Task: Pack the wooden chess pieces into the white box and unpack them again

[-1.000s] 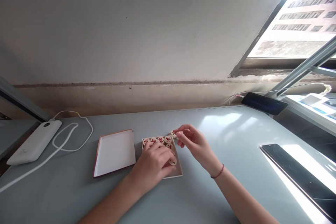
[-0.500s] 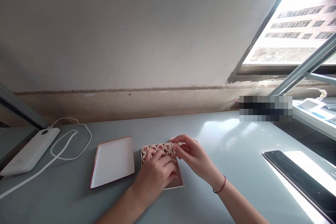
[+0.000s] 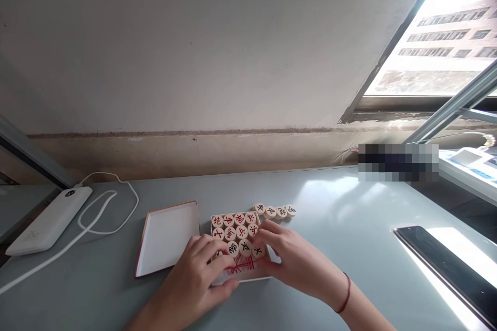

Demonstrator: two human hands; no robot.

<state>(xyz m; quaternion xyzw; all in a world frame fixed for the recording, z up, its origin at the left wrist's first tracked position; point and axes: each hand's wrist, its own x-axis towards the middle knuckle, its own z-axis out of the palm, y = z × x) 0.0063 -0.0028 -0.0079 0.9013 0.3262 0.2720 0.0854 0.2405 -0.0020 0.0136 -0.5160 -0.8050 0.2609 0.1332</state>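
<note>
Broad passage on the right of the desk (image 3: pixel 334 232), tight room around the box (image 3: pixel 254 280) of round pieces (image 3: pixel 241 232)
Bare surface runs between the right hand (image 3: pixel 301 258) and a phone (image 3: pixel 446 271); on the box's left, a narrow gap parts it from a shallow lid (image 3: pixel 169 238), the left hand (image 3: pixel 198 271) covering the near end; four loose pieces (image 3: pixel 271 212) obstruct the far right corner; inside, pieces fill the far rows, leaving a near strip flanked by both hands
</note>
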